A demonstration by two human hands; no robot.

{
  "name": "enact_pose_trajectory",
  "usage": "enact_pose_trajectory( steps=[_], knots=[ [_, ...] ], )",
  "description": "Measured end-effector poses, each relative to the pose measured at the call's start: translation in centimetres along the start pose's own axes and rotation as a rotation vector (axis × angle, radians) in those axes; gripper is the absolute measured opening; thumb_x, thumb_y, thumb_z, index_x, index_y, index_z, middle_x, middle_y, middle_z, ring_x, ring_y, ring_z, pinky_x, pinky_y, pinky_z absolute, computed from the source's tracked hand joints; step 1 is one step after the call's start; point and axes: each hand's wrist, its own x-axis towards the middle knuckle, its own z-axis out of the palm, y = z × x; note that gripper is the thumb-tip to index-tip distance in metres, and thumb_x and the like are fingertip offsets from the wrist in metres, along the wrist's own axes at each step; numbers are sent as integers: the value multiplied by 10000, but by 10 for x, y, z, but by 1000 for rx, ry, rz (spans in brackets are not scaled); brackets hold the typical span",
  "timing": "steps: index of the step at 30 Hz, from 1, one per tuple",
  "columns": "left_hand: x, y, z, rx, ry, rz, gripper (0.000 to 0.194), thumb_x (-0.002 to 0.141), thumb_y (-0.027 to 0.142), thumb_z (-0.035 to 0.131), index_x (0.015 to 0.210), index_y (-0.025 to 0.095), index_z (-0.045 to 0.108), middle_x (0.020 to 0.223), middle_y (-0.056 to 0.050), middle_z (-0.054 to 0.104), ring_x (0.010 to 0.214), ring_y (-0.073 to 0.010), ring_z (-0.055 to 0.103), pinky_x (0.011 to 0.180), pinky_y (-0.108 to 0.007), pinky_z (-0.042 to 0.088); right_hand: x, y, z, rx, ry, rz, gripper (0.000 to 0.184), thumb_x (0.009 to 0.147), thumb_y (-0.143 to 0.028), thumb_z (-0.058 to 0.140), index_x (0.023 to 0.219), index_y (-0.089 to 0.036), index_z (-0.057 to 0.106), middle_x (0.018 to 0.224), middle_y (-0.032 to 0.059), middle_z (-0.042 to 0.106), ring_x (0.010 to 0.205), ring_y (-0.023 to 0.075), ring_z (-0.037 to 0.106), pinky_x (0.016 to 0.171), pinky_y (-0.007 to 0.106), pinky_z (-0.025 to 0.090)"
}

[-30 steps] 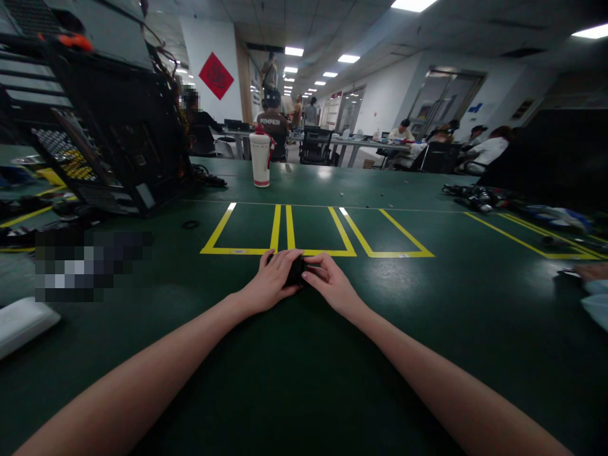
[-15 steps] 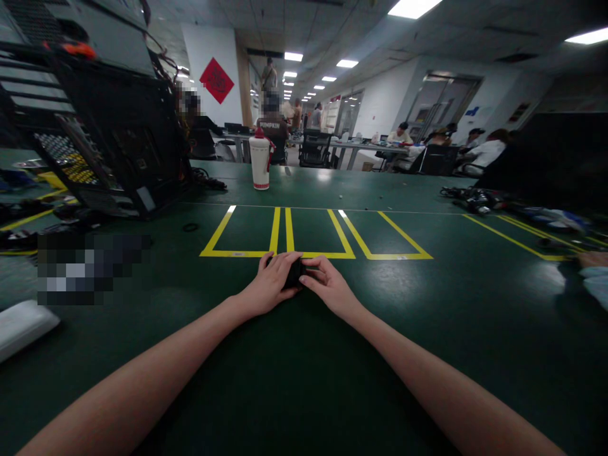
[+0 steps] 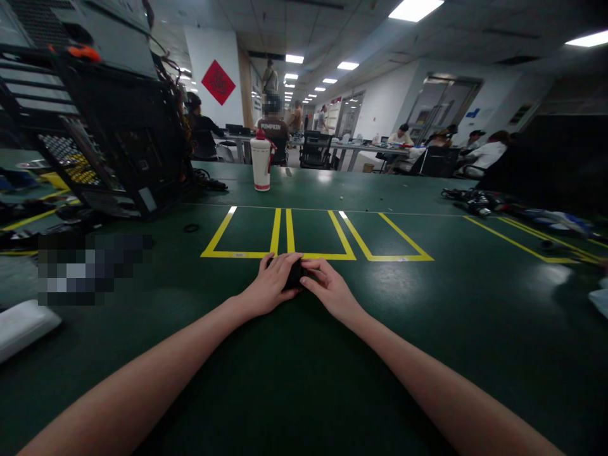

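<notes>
Both hands meet over a small black object [image 3: 295, 275] on the green table, just in front of the yellow tape marks. My left hand [image 3: 273, 282] lies over its top and left side, fingers curved round it. From the right, my right hand [image 3: 329, 286] holds its thumb and fingertips against the object's edge. Most of the object is hidden under the fingers, so its kind cannot be made out.
Yellow tape [image 3: 237, 254] outlines several areas on the green table [image 3: 304, 380]. A white tumbler [image 3: 261, 161] stands behind them. An open computer case [image 3: 137, 145] is at left, with a black ring [image 3: 191, 228] nearby. Cables [image 3: 479, 201] lie at right; people sit beyond.
My hands stay in place on the black object. At the right edge, another person's hand and sleeve have drawn away to the right, mostly out of view.
</notes>
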Motion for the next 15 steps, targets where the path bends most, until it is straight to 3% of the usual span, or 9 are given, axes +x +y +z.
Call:
enact_pose_trajectory(
  steps=[8,15],
  knots=[
    [1,0,1,-11,3,-3,583,759,215,535,1239,239,206,1245,-70,404,1169,-220,364,1017,-450,147,3,3,-3,6,-7,64,359,745,-189,553,1093,-231,472,1153,42,493,1084,182,490,959,369,384],
    [1,-1,1,-10,-4,-11,575,759,223,536,1235,238,214,1249,-67,402,1175,-214,357,1021,-444,138,-1,1,0,45,-16,6,195,753,-183,543,939,-233,510,1050,16,518,1036,165,517,909,335,425]
  ],
)
